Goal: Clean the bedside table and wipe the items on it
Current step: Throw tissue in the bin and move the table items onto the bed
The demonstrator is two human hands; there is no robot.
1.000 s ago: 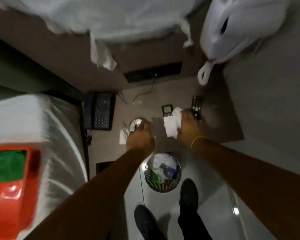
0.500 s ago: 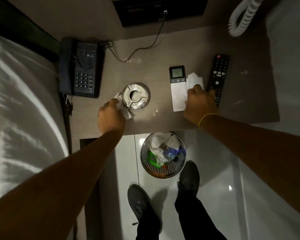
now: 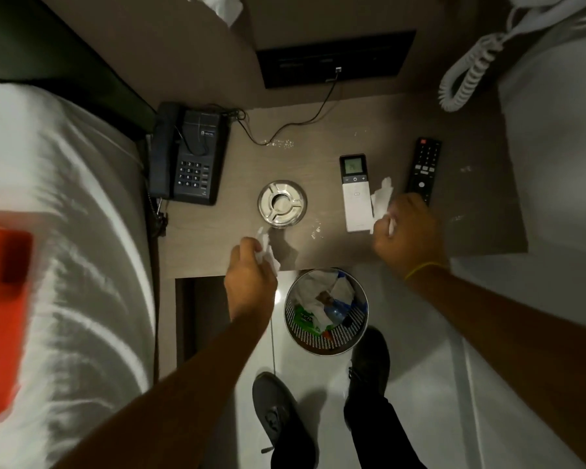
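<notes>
The brown bedside table carries a dark telephone at the left, a metal ashtray in the middle, a white remote and a black remote to the right. My left hand is at the table's front edge below the ashtray, shut on a crumpled white tissue. My right hand lies between the two remotes, shut on another white tissue. White crumbs dot the top near the ashtray.
A mesh bin with rubbish stands on the pale floor just under the table's front edge, by my shoes. The white bed with an orange caddy is at the left. A coiled white cord hangs at the back right.
My left hand has pulled back from beside the ashtray to the table's front edge with the tissue. My right hand has lifted its tissue slightly. The camera has tilted down.
</notes>
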